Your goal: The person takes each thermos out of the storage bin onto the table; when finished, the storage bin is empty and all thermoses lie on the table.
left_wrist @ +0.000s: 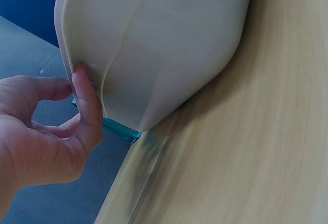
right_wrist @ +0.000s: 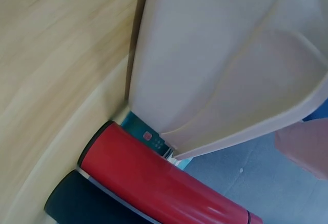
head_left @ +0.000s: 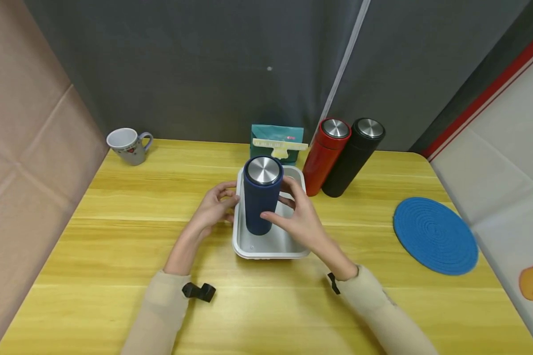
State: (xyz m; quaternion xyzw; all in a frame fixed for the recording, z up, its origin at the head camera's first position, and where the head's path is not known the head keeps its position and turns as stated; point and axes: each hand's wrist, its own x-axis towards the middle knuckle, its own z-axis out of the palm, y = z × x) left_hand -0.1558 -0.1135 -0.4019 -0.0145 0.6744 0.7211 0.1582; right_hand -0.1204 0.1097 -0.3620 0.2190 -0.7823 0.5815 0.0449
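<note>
A dark blue thermos (head_left: 261, 204) with a steel-topped lid stands upright inside a white rectangular tub (head_left: 271, 256) in the middle of the table. My right hand (head_left: 303, 217) holds the thermos from its right side, thumb across the front and fingers curled toward the back. In the right wrist view, only a bit of that hand (right_wrist: 305, 147) shows past the tub's rim. My left hand (head_left: 213, 207) is at the tub's left edge. The left wrist view shows this hand (left_wrist: 56, 131) pinching the rim, thumb at the lip and a finger against the outer wall.
Right behind the tub stands a teal packet (head_left: 275, 132) with a cream clip (head_left: 281, 146). A red thermos (head_left: 322, 162) and a black thermos (head_left: 348, 162) stand close at its back right. A patterned mug (head_left: 131, 148) sits back left; a round blue mat (head_left: 435, 236) lies at right.
</note>
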